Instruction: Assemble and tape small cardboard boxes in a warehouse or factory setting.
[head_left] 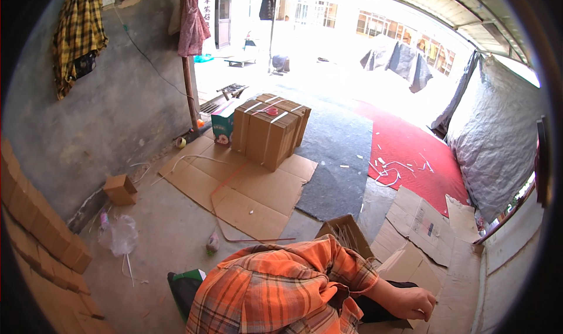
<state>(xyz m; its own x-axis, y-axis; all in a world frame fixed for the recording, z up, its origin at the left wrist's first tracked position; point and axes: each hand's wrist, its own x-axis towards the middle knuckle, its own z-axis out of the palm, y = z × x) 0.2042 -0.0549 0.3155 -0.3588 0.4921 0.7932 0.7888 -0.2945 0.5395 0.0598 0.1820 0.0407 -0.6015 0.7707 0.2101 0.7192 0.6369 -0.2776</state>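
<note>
My left arm, in an orange plaid sleeve, bends across the bottom of the view toward the right. At its end my left hand (pixel 410 302) is closed with its fingers curled down. Whatever they may hold is hidden. Dark cloth (pixel 375 310) shows beneath the wrist, and an open cardboard piece (pixel 410 268) lies just beyond the hand. Beside the sleeve stands an open brown carton (pixel 347 233) with cardboard pieces inside. My right hand is out of view.
Strapped cardboard stacks (pixel 267 137) bear red scissors (pixel 271 111) and stand on a flattened sheet (pixel 258 208). A green box (pixel 223 128) stands beside them. Left are piled cardboard (pixel 41 217), a small carton (pixel 120 190) and a plastic bag (pixel 120 234). White straps (pixel 387 173) litter a red mat (pixel 404 140).
</note>
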